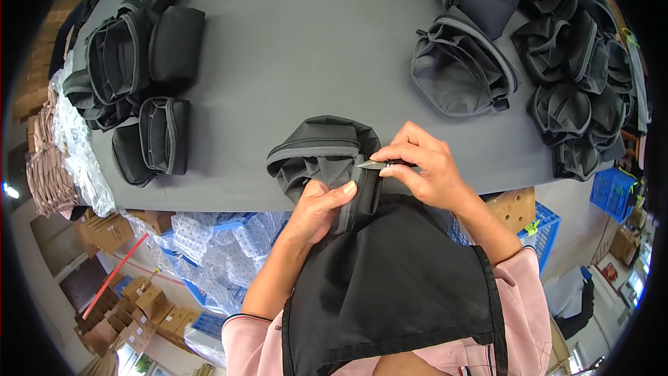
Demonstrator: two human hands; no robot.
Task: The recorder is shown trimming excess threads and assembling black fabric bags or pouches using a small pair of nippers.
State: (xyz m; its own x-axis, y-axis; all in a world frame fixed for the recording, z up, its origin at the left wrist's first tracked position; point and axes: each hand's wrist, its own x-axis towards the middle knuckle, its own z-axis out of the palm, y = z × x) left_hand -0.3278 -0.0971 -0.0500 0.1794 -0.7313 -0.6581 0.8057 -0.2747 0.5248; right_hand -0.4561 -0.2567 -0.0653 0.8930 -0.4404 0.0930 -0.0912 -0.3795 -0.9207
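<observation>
A grey table [299, 35] filled the upper view. Below its edge the floor [42, 285] held cardboard boxes [142, 303], a red rod [115, 275] and blue crates [612, 191]. A bright lamp [10, 190] glowed at far left

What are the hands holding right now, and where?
Left hand pinches the grey pouch at its zipper edge; right hand grips small metal snips by the handle.

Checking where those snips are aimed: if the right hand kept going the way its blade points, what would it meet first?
The right hand points the small snips leftward at the grey bag, so probably its piped seam, just above the left hand. Depth is unclear.
</observation>
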